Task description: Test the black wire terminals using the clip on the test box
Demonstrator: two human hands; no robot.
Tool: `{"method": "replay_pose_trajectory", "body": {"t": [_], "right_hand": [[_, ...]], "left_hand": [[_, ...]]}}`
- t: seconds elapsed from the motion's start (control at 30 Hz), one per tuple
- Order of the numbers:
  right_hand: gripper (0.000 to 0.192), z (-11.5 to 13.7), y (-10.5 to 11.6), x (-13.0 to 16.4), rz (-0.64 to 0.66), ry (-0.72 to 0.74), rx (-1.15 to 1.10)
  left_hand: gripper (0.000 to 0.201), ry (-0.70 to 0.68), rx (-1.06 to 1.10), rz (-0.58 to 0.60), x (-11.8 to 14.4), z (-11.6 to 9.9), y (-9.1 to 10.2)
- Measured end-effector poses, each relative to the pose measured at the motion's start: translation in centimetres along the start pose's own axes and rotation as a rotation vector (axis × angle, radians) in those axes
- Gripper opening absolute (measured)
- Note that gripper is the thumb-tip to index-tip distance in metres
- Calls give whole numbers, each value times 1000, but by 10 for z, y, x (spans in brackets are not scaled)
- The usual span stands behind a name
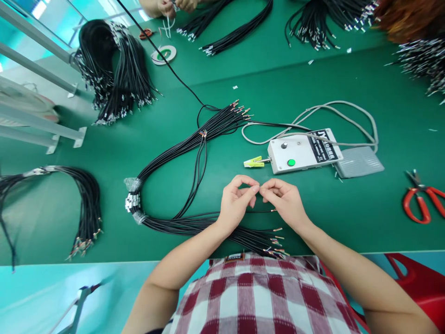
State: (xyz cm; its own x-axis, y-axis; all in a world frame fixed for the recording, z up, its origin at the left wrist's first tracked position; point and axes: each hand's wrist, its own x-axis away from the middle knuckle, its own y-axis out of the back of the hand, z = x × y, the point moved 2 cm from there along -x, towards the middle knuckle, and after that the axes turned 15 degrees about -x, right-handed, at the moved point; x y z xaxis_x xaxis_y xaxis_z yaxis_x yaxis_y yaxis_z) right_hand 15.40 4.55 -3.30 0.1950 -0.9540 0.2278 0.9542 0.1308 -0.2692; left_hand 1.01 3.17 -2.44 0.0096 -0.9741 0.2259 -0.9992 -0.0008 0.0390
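My left hand [235,202] and my right hand [285,200] meet fingertip to fingertip over the green table [347,213], pinching something small between them that I cannot make out. A thin black wire [266,211] with a bare copper end lies just under the hands. A looped bundle of black wires [181,153], taped at its left bend, curls around from the table's middle to the front edge, where its stripped ends [274,246] fan out under my wrists.
A white control box [302,150] with a green button, a green clip [253,162] and a grey foot pedal [358,162] sits beyond my hands. Red scissors [420,202] lie at right. More wire bundles [114,69] lie at left and far. Another person's hands [174,5] work at the top.
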Motion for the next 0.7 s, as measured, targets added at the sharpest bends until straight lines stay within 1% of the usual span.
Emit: {"method": "replay_pose_trajectory", "body": {"t": [0.07,0.13,0.17,0.23,0.3,0.33,0.37,0.4,0.47,0.53,0.57,0.6,0.63,0.7], "right_hand": [[12,3,3,-1,20,80,136],[9,6,6,-1,38,171,285],[9,6,7,-1,49,207,347],[9,7,9,-1,69,252,434],[9,7,11,0,82,283,489],[9,7,12,0,87,297,518],[10,8,14,0,96,312,554],[9,9,15,0,108,332,603],[8,13,16,0,127,407,749],[18,20,12,0,142,529,952],[23,23,9,0,153,591,1055],[23,25,6,-1,177,643,1151],[20,27,2,-2,214,681,1232],[17,31,-4,-4,306,723,1341]], "left_hand": [[23,25,-68,22,0,4,2],[20,-12,-199,34,2,7,3],[17,-71,-285,23,3,8,4],[12,-257,-476,-35,5,8,6],[13,-434,-625,-98,6,6,6],[14,-481,-664,-118,5,6,6],[14,-489,-678,-128,4,7,7],[14,-461,-666,-127,2,8,8],[13,-330,-585,-96,-3,11,10],[15,-197,-471,-44,-6,14,13],[16,-156,-424,-17,-8,14,14],[17,-133,-394,4,-8,14,15],[17,-126,-384,19,-9,13,15],[16,-143,-411,28,-10,11,17]]}}
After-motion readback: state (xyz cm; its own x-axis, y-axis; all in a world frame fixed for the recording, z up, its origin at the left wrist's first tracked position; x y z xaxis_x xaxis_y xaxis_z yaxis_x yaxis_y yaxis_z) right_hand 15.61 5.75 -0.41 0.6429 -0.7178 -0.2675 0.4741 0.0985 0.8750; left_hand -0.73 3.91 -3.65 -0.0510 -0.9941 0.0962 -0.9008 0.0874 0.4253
